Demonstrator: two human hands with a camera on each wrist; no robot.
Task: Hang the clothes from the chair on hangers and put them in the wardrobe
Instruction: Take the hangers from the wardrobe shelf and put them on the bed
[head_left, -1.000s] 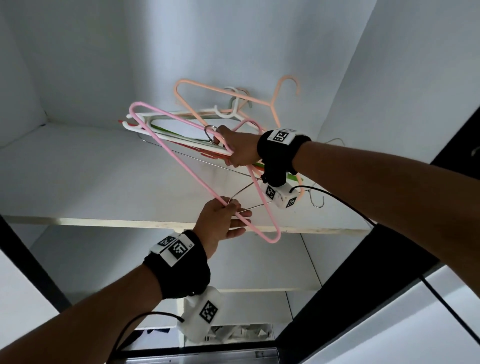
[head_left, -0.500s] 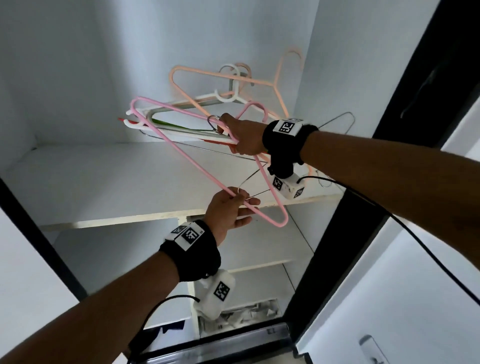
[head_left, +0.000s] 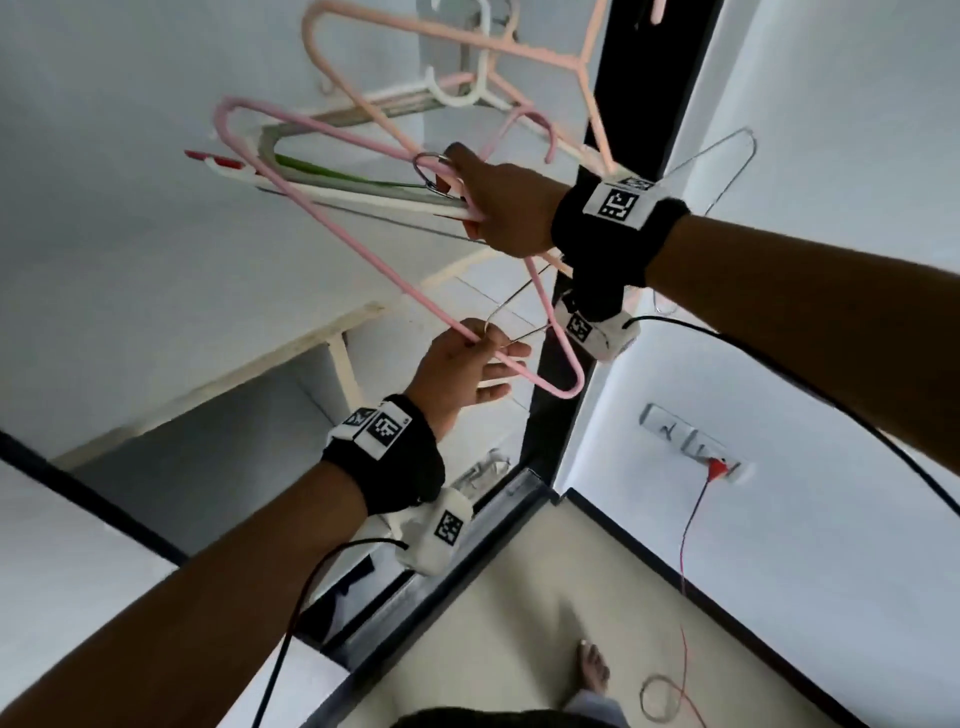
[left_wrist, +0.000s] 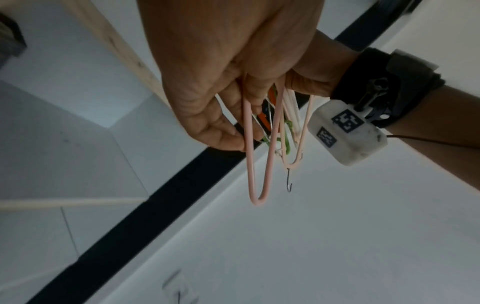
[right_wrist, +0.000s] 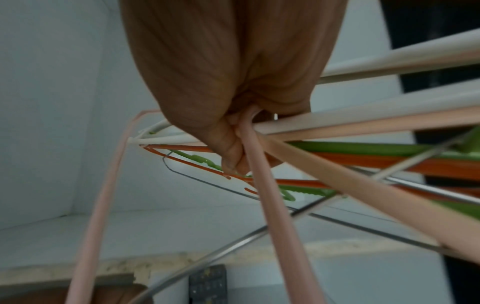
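My right hand (head_left: 470, 200) grips a bunch of hangers (head_left: 363, 189) near their hooks: white, green, red, peach (head_left: 467, 47) and thin wire ones. The pink hanger (head_left: 374, 260) slants down out of the bunch to my left hand (head_left: 480, 345), which pinches its lower bar together with a wire hanger end. In the left wrist view my left hand (left_wrist: 233, 115) curls round the pink hanger (left_wrist: 257, 174). Seen from the right wrist, my right hand (right_wrist: 233, 144) clamps the pink hanger (right_wrist: 262, 195) beside green (right_wrist: 363, 148) and orange (right_wrist: 389, 164) bars. No clothes or chair show.
The white wardrobe shelf (head_left: 260, 364) lies left of the hands, and its black door frame (head_left: 550, 426) stands just behind them. A wall socket (head_left: 696, 447) with a red cable is on the right wall. My bare foot (head_left: 592, 670) stands on the beige floor.
Both hands have drawn the bunch of hangers out of the shelf space, towards the door frame. The view has swung right and down. Neither hand has changed its hold.
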